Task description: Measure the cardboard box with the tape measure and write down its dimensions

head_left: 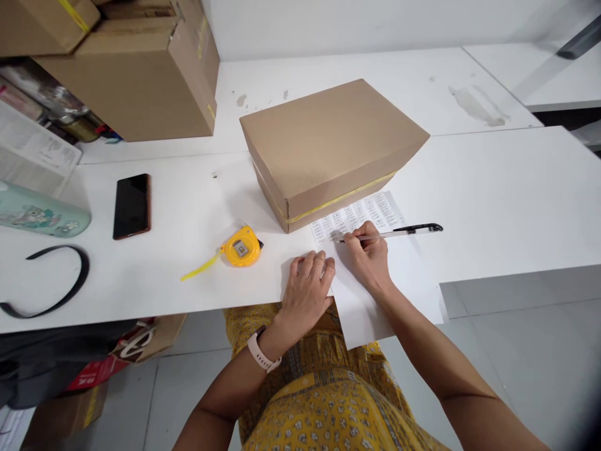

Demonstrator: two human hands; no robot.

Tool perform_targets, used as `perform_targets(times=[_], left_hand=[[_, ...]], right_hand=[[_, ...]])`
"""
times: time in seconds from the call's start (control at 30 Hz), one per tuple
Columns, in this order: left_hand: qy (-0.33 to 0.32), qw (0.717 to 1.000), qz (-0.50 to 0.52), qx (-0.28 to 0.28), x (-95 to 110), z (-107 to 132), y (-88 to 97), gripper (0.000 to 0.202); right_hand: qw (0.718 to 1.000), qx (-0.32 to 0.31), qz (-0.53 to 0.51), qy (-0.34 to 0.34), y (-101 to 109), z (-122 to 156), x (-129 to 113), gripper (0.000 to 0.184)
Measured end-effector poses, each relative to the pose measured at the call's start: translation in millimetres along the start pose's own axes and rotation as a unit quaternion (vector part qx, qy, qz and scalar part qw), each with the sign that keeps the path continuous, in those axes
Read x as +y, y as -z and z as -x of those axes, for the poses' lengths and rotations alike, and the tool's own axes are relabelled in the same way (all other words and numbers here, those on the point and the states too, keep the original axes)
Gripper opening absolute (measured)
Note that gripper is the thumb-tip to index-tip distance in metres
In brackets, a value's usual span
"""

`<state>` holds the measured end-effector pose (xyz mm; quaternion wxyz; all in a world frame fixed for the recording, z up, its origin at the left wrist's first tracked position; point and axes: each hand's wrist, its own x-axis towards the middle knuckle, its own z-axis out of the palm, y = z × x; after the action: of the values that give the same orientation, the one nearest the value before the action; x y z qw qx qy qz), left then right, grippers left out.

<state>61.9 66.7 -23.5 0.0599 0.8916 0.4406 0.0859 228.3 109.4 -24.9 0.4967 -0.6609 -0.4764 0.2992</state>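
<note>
My right hand [369, 258] is closed round a black-and-clear pen [399, 231], its tip on the printed rows at the top of a white sheet of paper [404, 275]. The sheet hangs over the table's near edge. My left hand [307, 285] rests on the sheet's left edge with the fingers curled down, holding it flat; a pale watch is on that wrist. A taped brown cardboard box [328, 147] lies just beyond the sheet, covering its top edge. A yellow tape measure [241, 248] sits left of my left hand.
A dark phone [132, 205] lies at the left, a mint bottle [40, 216] and a black strap [56, 282] further left. Stacked cardboard boxes [141, 75] stand at the back left. More white tables [539, 75] extend behind and right. Bags lie on the floor.
</note>
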Motion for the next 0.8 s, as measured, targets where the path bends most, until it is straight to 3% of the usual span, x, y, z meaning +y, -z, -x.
perform_targets(times=[0.33,0.8], left_hand=[[-0.003,1.000,-0.005,0.009,0,0,1.0,0.063],[-0.016,0.999,-0.013,0.038,-1,0,-3.8,0.060]], right_hand=[[1.000,-0.003,0.001,-0.003,0,-2,-1,0.021],[0.993,-0.109,-0.012,0.050,-10,0,3,0.026]])
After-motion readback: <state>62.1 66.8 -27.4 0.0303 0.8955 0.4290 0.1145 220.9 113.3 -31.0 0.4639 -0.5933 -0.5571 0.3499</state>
